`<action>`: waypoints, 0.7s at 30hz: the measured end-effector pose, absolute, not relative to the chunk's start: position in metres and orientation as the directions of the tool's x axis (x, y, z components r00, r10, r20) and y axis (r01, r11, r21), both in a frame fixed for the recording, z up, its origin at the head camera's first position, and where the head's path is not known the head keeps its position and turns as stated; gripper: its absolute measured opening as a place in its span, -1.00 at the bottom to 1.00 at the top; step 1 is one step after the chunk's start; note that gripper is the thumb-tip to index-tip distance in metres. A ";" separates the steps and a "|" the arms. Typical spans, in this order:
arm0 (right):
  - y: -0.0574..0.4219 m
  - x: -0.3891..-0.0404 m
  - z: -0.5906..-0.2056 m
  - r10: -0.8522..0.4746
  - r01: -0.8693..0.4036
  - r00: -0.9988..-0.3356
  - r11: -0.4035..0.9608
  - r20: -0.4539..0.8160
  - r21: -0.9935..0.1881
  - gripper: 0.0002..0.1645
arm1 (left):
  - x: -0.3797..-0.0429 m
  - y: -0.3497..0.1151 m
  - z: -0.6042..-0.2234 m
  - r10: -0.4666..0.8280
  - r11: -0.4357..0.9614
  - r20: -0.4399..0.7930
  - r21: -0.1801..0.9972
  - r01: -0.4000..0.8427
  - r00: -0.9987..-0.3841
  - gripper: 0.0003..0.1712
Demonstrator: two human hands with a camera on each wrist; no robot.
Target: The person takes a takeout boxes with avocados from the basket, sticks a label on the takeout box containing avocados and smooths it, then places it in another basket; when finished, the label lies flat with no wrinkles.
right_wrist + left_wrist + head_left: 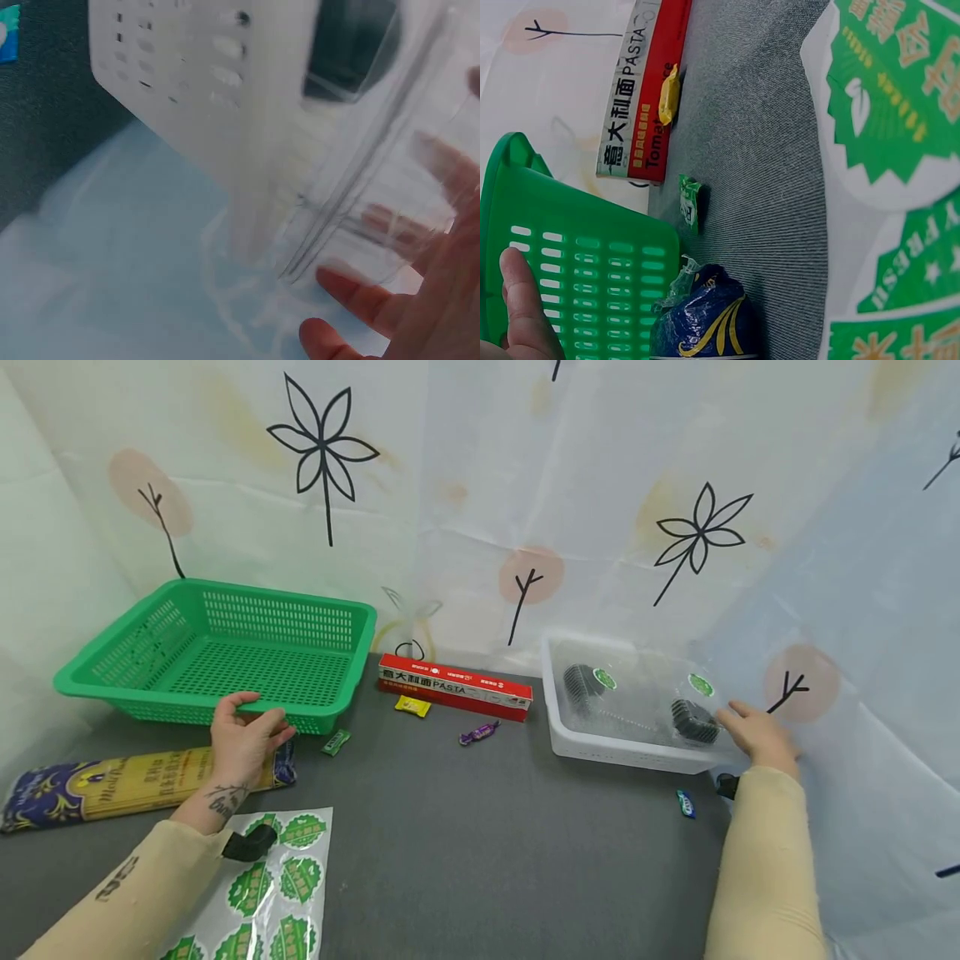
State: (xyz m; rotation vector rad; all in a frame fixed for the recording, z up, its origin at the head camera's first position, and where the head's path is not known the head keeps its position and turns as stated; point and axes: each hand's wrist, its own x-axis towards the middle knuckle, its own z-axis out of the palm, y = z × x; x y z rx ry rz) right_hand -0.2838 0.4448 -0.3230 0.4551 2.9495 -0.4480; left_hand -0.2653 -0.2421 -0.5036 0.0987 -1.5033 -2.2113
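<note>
At the near rim of a green plastic basket (341, 693), my left hand (242, 745) holds the edge, one digit above it and bent fingers outside. One finger (525, 304) lies along the slotted wall in the left wrist view. My right hand (763, 739) is at the right end of a white basket (622, 753), touching a clear plastic box (693, 720) with dark contents and a green round sticker. Spread, fairly straight fingers show around and through the clear plastic in the right wrist view, partly blurred. Beside it in the basket lies another such clear box (587, 685).
A yellow and blue pasta bag (142, 785) lies before the green basket, near a sticker sheet (300, 868). A red and white pasta box (457, 685) stands behind yellow (412, 706) and purple candies (478, 733). Green (337, 742) and blue candies (686, 803) lie apart. Patterned cloth hangs behind.
</note>
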 end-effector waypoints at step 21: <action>0.386 -0.298 -0.314 0.277 0.120 -0.838 0.934 0.471 -0.337 -0.44 | -0.228 -0.197 -0.438 -0.480 0.179 0.435 0.899 0.400 -0.762 -0.79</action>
